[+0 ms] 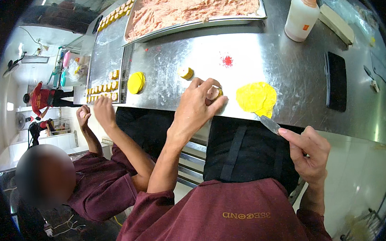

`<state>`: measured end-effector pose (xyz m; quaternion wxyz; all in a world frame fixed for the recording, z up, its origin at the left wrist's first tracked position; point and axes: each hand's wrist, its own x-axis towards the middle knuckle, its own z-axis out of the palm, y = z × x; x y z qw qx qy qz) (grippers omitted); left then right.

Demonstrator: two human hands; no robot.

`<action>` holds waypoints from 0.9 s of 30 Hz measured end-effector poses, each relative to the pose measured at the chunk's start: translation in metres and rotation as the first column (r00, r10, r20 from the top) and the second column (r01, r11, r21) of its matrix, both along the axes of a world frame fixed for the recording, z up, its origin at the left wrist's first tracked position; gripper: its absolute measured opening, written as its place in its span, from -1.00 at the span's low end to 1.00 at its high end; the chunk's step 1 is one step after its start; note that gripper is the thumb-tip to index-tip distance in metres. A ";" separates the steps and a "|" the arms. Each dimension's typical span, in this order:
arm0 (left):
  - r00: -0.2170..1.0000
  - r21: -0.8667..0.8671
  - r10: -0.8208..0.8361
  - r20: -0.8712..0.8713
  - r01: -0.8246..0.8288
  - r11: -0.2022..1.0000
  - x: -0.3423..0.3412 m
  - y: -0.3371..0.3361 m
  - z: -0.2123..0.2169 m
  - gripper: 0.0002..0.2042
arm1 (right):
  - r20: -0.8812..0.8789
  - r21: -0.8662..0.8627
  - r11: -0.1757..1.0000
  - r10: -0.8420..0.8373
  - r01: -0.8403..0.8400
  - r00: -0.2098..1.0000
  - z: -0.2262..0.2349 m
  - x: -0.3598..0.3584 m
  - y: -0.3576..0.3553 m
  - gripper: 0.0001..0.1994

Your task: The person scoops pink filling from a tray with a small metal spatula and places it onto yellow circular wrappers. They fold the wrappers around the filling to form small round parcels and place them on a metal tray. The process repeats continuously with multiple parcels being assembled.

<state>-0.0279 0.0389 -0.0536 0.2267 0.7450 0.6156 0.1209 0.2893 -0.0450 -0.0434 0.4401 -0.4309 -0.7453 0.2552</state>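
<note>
My left hand point(196, 103) curls its fingers round a small open-topped dumpling point(214, 93) in a yellow wrapper, at the table's near edge. Beyond it a second dumpling point(185, 72) stands upright on the steel. Between the thumb and fingers of my right hand point(308, 152) is a small spatula point(270, 125). Its tip reaches the near edge of some overlapping yellow dumpling wrappers point(253, 97). Farther left lies a neat stack of round yellow wrappers point(135, 83). A little heap of red bits point(227, 61) sits behind my left hand.
A metal tray point(195, 24) of pink minced filling stands at the back. Left of it, another tray point(101, 66) carries rows of dumplings, and a co-worker's hands point(104, 111) are beside it. On the right are a white bottle point(301, 18) and a dark phone point(336, 81).
</note>
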 end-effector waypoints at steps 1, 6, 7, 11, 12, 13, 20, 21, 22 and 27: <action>0.999 0.028 -0.020 0.045 0.019 0.999 0.001 0.004 -0.002 -0.63 | -0.005 0.008 1.000 0.001 -0.001 1.000 0.000 0.000 0.000 -0.52; 0.984 0.070 -0.079 0.157 0.069 0.995 0.003 0.010 -0.005 -0.68 | -0.018 0.029 0.999 -0.019 0.019 1.000 0.000 0.000 -0.002 -0.56; 0.993 0.037 -0.039 0.111 0.035 0.999 0.003 0.009 -0.003 -0.70 | -0.021 0.021 0.999 -0.030 0.030 0.999 0.000 0.001 -0.003 -0.57; 0.991 0.047 -0.027 0.132 0.021 0.999 0.008 0.007 0.003 -0.75 | -0.016 0.019 0.997 -0.072 0.072 0.997 -0.001 0.002 -0.008 -0.61; 0.989 0.067 -0.022 0.149 0.012 0.998 0.008 0.007 0.004 -0.74 | -0.019 0.020 0.997 -0.074 0.075 0.997 -0.002 0.003 -0.009 -0.61; 0.985 0.086 -0.021 0.170 0.006 0.996 0.007 0.007 0.006 -0.74 | -0.022 0.021 0.997 -0.079 0.080 0.997 -0.002 0.003 -0.010 -0.61; 0.997 0.101 -0.043 0.068 0.036 0.994 -0.004 0.006 0.003 -0.73 | -0.022 -0.038 0.996 -0.087 0.087 0.996 -0.002 0.003 -0.011 -0.61; 0.996 0.089 -0.066 0.054 0.061 0.994 -0.005 0.004 0.002 -0.72 | -0.027 -0.043 0.996 -0.078 0.077 0.997 -0.001 0.003 -0.010 -0.62; 0.997 0.082 -0.051 0.051 0.047 0.996 -0.006 0.003 0.002 -0.71 | -0.032 -0.047 0.997 -0.070 0.069 0.997 -0.002 0.002 -0.010 -0.62; 0.993 0.204 -0.096 0.064 0.081 0.975 -0.005 0.000 0.001 -0.68 | -0.061 -0.022 0.999 -0.037 0.036 0.997 -0.003 -0.002 -0.005 -0.69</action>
